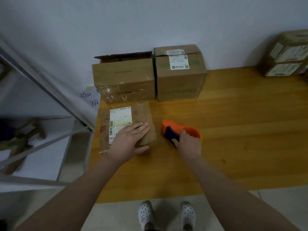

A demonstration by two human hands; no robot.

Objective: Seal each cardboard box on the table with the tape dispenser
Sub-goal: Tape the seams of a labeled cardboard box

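A flat brown cardboard box [141, 112] with a white paper label lies near the left edge of the shiny wooden bench [233, 130]. It is pressed by the left hand [128, 140], fingers straight and flat on top. Just beside it, the rounded orange plastic tape dispenser [175, 128] is gripped at its blue handle by the right hand [189, 145], fingers curled. 2 taller cardboard boxes [123, 80] are stood at the back wall.

Orange-and-blue tape dispenser [176, 130], brown cardboard boxes [124, 80], honey-yellow wood-grain table [233, 130].
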